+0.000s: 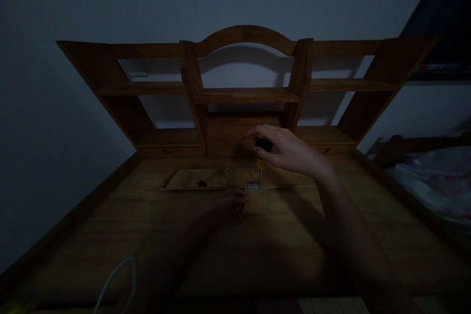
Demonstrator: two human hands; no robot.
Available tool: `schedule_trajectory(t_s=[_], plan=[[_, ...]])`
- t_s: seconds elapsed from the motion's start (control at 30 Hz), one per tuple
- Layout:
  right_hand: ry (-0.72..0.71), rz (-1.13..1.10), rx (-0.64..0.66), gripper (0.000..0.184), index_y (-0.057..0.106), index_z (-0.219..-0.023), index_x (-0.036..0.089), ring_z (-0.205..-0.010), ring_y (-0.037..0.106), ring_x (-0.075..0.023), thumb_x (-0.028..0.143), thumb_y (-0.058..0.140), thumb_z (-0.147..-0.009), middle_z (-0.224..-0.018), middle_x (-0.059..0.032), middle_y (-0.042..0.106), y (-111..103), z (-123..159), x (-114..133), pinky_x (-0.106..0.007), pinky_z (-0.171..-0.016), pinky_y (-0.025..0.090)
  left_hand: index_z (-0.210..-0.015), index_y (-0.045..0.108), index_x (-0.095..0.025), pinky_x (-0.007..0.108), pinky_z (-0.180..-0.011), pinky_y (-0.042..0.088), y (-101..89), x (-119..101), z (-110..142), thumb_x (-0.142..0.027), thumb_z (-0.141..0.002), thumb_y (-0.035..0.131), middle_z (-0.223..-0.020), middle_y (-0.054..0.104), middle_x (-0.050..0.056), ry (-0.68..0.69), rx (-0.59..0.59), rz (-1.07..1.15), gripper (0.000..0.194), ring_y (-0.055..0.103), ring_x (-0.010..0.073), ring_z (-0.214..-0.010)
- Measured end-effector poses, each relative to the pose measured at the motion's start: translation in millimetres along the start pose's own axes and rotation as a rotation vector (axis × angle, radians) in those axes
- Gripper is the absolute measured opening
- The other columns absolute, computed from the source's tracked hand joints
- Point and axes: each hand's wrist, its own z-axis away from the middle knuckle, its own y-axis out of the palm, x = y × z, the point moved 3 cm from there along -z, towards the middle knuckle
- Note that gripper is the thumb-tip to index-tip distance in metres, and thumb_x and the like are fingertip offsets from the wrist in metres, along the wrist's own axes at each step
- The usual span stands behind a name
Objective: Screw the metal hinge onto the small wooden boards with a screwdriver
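Observation:
My right hand (281,148) is closed around the black and yellow handle of a screwdriver (261,163), held upright. Its shaft points down, and the tip meets the right end of a small metal hinge (253,186). That hinge lies on the wooden desktop, along a seam between boards. My left hand (232,201) rests low on the wood just left of the hinge, in deep shadow. Its fingers are bent near the seam; whether they pinch anything is too dark to make out. A lighter wooden board (196,178) with a dark knot lies to the left, behind my left hand.
A wooden shelf unit (246,94) with an arched top stands at the back of the desk (176,235). A white cable (117,270) loops at the front left. Beyond the right edge lies a plastic-looking covering (430,181). The room is dim.

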Motion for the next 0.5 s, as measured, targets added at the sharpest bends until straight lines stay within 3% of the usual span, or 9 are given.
schedule_trajectory(t_s=[0.1,0.2,0.37,0.5], plan=[[0.038,0.073,-0.025,0.025,0.055,-0.116,0.021,-0.107,0.06,-0.0224,0.034,0.049,-0.095,-0.116,-0.007,0.064,2.7,-1.0,-1.4,-0.035,-0.094,0.043,-0.071,0.065,-0.013,0.021,-0.047,0.035,-0.6,0.3,0.3,-0.04,-0.068,0.083,-0.057,0.051,-0.002,-0.001,0.003,-0.01,0.033,0.041,0.0055,-0.046],[0.089,0.117,-0.049,0.031,0.055,-0.116,0.02,-0.104,0.061,-0.0252,0.041,0.051,-0.094,-0.114,-0.0091,0.065,3.2,-0.9,-5.8,-0.038,-0.092,0.044,-0.073,0.066,-0.013,0.021,-0.049,0.036,-2.7,2.0,0.2,-0.037,-0.07,0.082,-0.06,0.053,-0.002,-0.008,-0.026,-0.007,0.03,0.043,0.0056,-0.048],[0.024,-0.024,0.023,0.048,0.05,-0.131,0.023,-0.122,0.054,-0.0235,0.019,0.056,-0.083,-0.133,-0.0062,0.058,-3.1,2.4,-7.1,-0.036,-0.102,0.04,-0.078,0.067,-0.012,0.021,-0.051,0.038,-4.8,3.9,-0.1,-0.035,-0.068,0.084,-0.065,0.057,-0.001,-0.02,-0.076,0.011,0.03,0.048,0.0066,-0.052],[-0.013,-0.058,0.064,0.046,0.051,-0.131,0.025,-0.11,0.06,-0.0203,0.019,0.055,-0.086,-0.126,-0.0038,0.062,-6.0,4.9,-3.1,-0.031,-0.092,0.044,-0.075,0.066,-0.012,0.02,-0.049,0.037,-5.5,5.3,-1.9,-0.035,-0.067,0.084,-0.062,0.056,-0.002,-0.023,-0.068,0.008,0.031,0.047,0.0059,-0.049]])
